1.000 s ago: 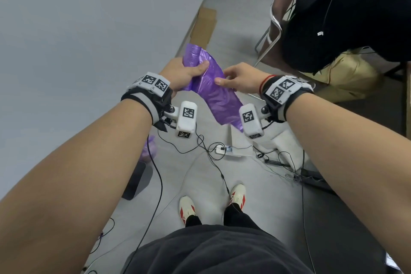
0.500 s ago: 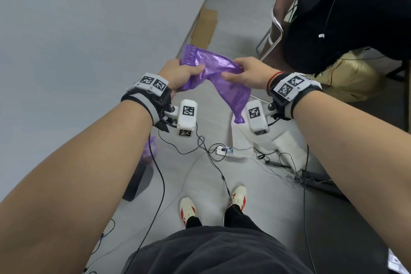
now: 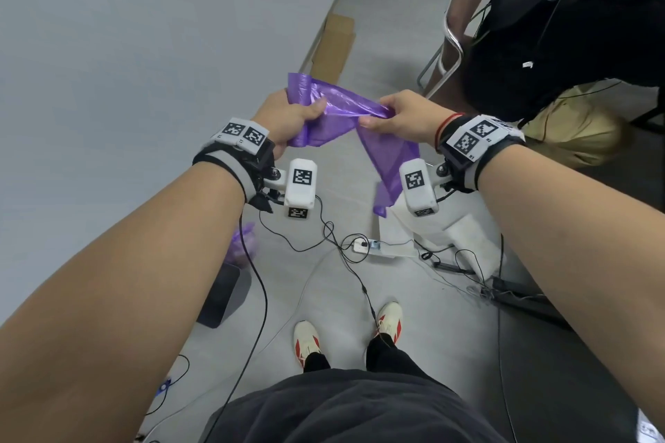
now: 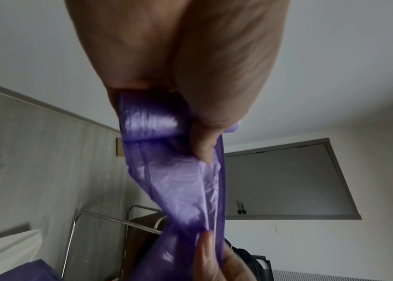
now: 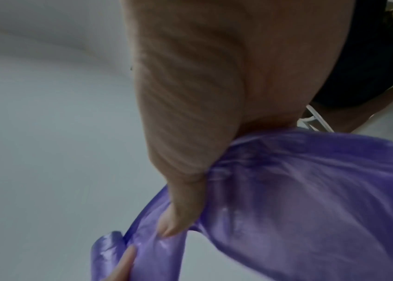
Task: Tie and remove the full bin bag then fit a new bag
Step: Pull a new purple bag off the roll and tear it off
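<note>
Since a second ago both hands have drawn apart, left hand (image 3: 293, 115) and right hand (image 3: 401, 115) each pinching the purple bag (image 3: 345, 119) taut, probably to unfold it.

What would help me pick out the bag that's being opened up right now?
Start at the grey wall on the left and follow the two bare forearms forward. Between the left hand and right hand stretches a thin, glossy purple bag, one end drooping. The other purple plastic sits low by the floor; this one is held up.
</note>
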A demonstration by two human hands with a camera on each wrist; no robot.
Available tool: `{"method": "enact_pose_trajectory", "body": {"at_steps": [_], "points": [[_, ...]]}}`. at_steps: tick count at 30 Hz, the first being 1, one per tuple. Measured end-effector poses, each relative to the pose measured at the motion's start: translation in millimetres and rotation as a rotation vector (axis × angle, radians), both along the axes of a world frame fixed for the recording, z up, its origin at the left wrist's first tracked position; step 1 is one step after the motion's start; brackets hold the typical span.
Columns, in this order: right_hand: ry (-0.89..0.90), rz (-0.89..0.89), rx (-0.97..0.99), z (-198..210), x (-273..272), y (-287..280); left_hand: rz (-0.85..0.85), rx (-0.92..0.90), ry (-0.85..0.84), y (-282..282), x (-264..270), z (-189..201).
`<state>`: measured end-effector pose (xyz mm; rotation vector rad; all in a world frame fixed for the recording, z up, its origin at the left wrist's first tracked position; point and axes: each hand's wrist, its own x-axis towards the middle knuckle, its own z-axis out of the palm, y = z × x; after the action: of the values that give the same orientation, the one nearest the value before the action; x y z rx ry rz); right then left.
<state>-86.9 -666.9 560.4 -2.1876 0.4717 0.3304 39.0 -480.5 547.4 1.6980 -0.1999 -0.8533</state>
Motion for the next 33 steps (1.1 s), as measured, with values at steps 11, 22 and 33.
{"method": "enact_pose_trajectory", "body": {"at_steps": [11,22,33], "points": [[-0.144,-0.047,-0.175,2,15,3,0.065,0.057,-0.131,-6,5,2],[-0.159,-0.102,-0.220,-2,8,-24,0.149,0.116,-0.344,1,20,10],[-0.246,-0.154,-0.288,-8,1,-37,0.181,0.140,-0.367,4,18,10]]}}
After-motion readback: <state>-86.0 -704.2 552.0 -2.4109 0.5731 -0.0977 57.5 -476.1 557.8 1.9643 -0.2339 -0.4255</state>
